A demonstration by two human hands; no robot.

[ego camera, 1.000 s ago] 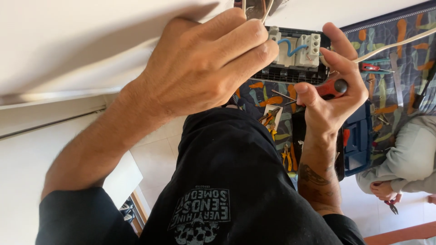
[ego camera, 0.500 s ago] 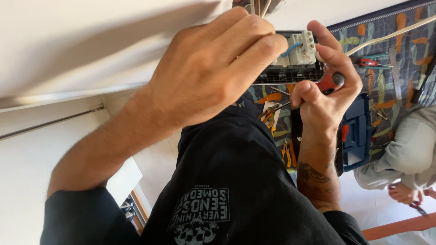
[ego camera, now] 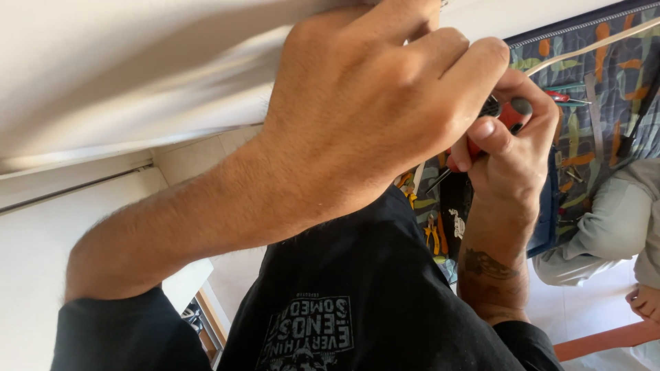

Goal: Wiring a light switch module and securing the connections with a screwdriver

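Comparing with the views a moment before, the left hand (ego camera: 371, 110) was seen to have closed further over the switch box, so that the white terminal block, plainly shown earlier, was hidden behind its knuckles. From this it was judged that the work at the terminals was being done by feel and under cover. The left hand's fingers were curled tight, but what they gripped could not be told, since the box itself was out of sight behind them. The right hand (ego camera: 512, 161), just beside and below the left, touching it at the fingertips, was wrapped about a red-handled screwdriver (ego camera: 507, 117), of which only a patch of handle showed between thumb and forefinger. A thin dark shaft (ego camera: 436, 182) was seen running down and to the left from under that hand; whether it belonged to the screwdriver could not be told. If so, its long axis lay slanted, handle up toward the left hand's fingertips. Beyond the right hand a patterned tool roll (ego camera: 584, 130) with pliers (ego camera: 434, 237) was laid out, and another person's pale sleeve (ego camera: 605, 227) was seen near it.
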